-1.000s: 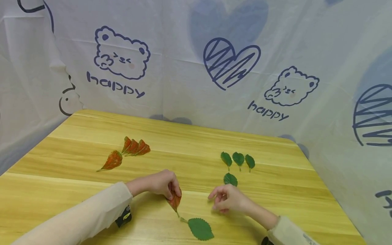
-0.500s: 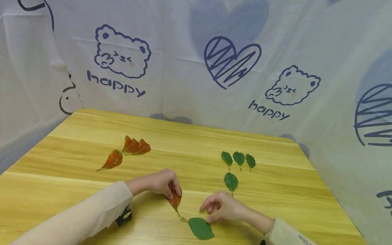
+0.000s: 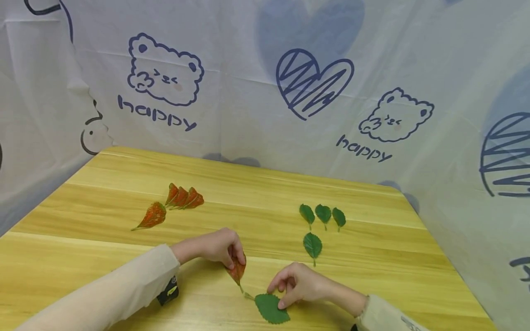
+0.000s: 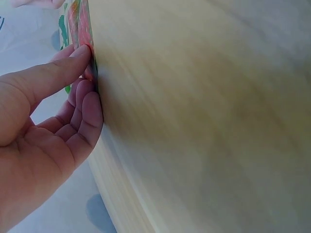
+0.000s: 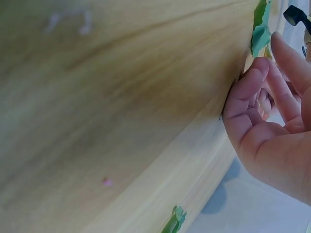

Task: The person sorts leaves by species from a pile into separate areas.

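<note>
My left hand pinches a red leaf near the front middle of the table, thumb over its upper part. In the left wrist view the thumb and fingers rest at the tabletop around the leaf. The red leaf's stem crosses or meets the stem of a large green leaf. Over that green leaf is my right hand, thumb tip on its upper right part and index fingertip at its upper edge. The right wrist view shows a gap between thumb and bent fingers, with the green leaf just beyond.
Several red leaves lie in an overlapping cluster at the back left, with a single red leaf beside them. Three small green leaves stand in a row at the right, above another green leaf. A printed cloth hangs behind the table.
My right hand has moved left and toward the front edge, from beside the single green leaf onto the large green leaf. My left hand has stayed on the red leaf.
</note>
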A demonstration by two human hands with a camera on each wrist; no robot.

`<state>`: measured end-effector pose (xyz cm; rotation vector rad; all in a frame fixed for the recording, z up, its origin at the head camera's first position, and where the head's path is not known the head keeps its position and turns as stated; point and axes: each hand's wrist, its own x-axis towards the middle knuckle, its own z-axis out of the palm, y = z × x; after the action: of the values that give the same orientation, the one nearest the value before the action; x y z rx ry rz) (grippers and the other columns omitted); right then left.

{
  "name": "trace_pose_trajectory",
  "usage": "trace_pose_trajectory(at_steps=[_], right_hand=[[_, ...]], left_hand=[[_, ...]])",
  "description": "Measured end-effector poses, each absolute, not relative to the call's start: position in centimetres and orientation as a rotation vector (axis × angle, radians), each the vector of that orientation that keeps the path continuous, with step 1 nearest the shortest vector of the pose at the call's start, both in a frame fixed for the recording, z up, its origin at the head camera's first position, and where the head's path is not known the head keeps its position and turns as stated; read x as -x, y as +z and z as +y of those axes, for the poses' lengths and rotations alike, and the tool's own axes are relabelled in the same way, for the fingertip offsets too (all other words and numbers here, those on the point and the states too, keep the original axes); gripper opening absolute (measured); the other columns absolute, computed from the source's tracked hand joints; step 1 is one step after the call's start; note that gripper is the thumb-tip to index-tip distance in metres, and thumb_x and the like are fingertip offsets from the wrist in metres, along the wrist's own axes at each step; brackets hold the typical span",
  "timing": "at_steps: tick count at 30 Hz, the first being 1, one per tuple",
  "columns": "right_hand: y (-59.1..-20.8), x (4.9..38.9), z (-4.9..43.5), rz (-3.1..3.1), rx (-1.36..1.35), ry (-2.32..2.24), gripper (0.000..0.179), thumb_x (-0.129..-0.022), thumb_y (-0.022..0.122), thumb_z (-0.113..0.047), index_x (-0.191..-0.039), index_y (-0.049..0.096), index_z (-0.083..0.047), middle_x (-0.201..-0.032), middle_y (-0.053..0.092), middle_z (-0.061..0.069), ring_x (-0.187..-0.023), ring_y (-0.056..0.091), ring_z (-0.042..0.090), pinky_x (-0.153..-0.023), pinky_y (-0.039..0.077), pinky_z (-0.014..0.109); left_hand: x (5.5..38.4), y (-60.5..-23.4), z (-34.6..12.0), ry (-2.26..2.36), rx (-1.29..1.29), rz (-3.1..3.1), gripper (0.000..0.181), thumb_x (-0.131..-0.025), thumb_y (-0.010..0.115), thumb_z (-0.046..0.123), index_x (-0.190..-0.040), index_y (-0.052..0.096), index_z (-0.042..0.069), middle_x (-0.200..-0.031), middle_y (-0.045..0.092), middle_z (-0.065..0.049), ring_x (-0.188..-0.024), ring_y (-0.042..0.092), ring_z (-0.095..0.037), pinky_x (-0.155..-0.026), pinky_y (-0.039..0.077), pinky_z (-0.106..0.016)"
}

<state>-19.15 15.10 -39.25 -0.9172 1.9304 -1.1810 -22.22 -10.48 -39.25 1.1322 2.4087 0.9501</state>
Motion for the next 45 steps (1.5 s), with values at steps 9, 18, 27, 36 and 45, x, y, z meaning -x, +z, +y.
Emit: trace_pose_trajectory(at_steps=[9, 18, 27, 36, 45], right_hand=[[-39.5, 18.9, 14.8, 2.079, 0.931, -1.094, 0.021, -0.068, 0.074, 0.000, -0.087, 0.066, 0.003, -0.071, 0.049, -0.003, -0.050, 0.041, 0.001, -0.047, 0.037, 0.015], [-39.1, 18.5, 14.4, 2.156, 0.916, -1.001, 0.023, -0.065, 0.076, 0.001, -0.085, 0.065, -0.003, -0.070, 0.047, -0.004, -0.052, 0.041, 0.002, -0.048, 0.037, 0.016], [-39.2, 18.5, 14.3, 2.168, 0.892, -0.981, 0.022, -0.065, 0.076, 0.002, -0.084, 0.065, -0.004, -0.070, 0.046, -0.004, -0.051, 0.041, 0.003, -0.048, 0.036, 0.015], [-39.3, 18.5, 14.4, 2.167, 0.857, -0.987, 0.022, -0.065, 0.075, 0.004, -0.083, 0.064, -0.004, -0.070, 0.046, -0.003, -0.051, 0.039, 0.003, -0.048, 0.034, 0.015], [-39.3, 18.5, 14.4, 2.149, 0.840, -1.003, 0.022, -0.065, 0.074, 0.005, -0.083, 0.064, -0.003, -0.070, 0.046, -0.002, -0.050, 0.038, 0.004, -0.047, 0.034, 0.015]], left_hand=[[22.2, -39.2, -10.7, 0.953, -1.141, 2.396, 0.018, -0.066, 0.071, -0.011, -0.080, 0.071, 0.001, -0.073, 0.066, 0.000, -0.062, 0.056, -0.001, -0.056, 0.047, -0.016], [22.3, -39.1, -11.1, 1.013, -1.198, 2.340, 0.017, -0.071, 0.067, -0.009, -0.087, 0.069, -0.004, -0.073, 0.064, -0.002, -0.065, 0.054, -0.002, -0.058, 0.047, -0.017], [22.4, -38.9, -11.0, 0.973, -1.110, 2.372, 0.042, -0.072, 0.067, -0.008, -0.112, 0.056, -0.009, -0.067, 0.053, 0.003, -0.060, 0.047, -0.003, -0.057, 0.044, -0.019], [22.5, -38.4, -11.5, 0.835, -1.064, 2.454, 0.040, -0.068, 0.076, 0.005, -0.105, 0.062, -0.002, -0.078, 0.054, 0.001, -0.069, 0.047, -0.009, -0.062, 0.042, -0.021], [22.8, -38.6, -12.1, 0.813, -1.094, 2.396, 0.029, -0.061, 0.081, 0.010, -0.071, 0.054, 0.007, -0.064, 0.041, 0.003, -0.054, 0.032, -0.005, -0.051, 0.031, -0.018]])
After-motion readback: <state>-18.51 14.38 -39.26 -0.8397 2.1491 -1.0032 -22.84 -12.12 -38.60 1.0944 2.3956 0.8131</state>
